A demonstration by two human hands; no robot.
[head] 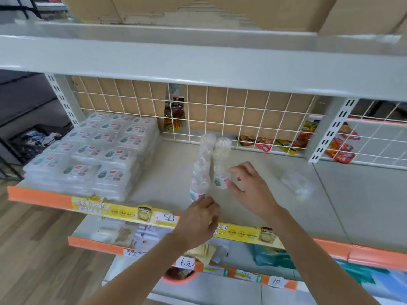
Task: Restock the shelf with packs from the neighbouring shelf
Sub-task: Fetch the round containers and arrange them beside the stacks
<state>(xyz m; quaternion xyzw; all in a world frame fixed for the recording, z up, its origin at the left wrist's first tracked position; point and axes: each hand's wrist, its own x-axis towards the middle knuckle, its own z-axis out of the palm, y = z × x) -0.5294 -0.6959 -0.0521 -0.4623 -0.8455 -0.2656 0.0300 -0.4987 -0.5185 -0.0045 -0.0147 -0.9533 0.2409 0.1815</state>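
The shelf point(167, 186) is a pale metal deck with an orange front rail and a white wire grid at the back; a yellow price strip point(123, 213) runs along the rail. Two long clear packs lie side by side near the middle of the deck, ends pointing toward the grid; the left pack point(201, 170) reaches closer to the front edge than the right pack point(221, 161), and the two touch or nearly touch along their length (motion blur prevents a firmer reading). The left hand point(198, 223) is at the front end of the left pack, fingers loosely bent and meeting it; whether they actually grip cannot be told. The right hand point(248, 186) sits just beside the right pack, fingers spread and relaxed, fingertips at the pack's near end, nothing enclosed. A stacked block of flat clear packs point(92, 153) fills the left part of the deck; a single crumpled clear wrapper point(296, 183) lies apart to the right. Red and yellow snack sachets point(264, 144) sit behind the grid.
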